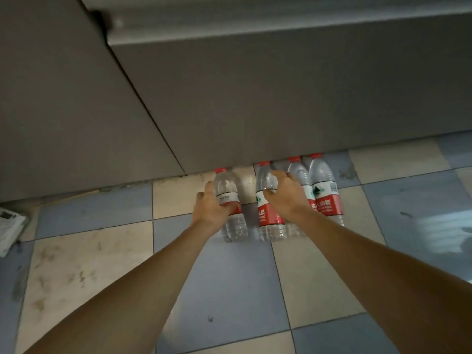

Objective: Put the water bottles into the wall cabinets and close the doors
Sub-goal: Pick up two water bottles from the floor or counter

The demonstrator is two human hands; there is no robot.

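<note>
Several clear water bottles with red caps and red labels stand on the tiled floor against the grey cabinet base. My left hand (212, 208) grips the leftmost bottle (226, 185) around its middle. My right hand (286, 195) is wrapped around the neighbouring bottle (267, 180) at its upper label. Two more bottles (325, 190) stand just right of my right hand, one partly hidden behind it. No wall cabinet doors are visible from here.
Grey cabinet fronts (229, 98) fill the upper half, with a countertop edge (281, 26) above them. The floor is blue and cream tiles (224, 290). A crumpled white paper or bag (10, 226) lies at the far left.
</note>
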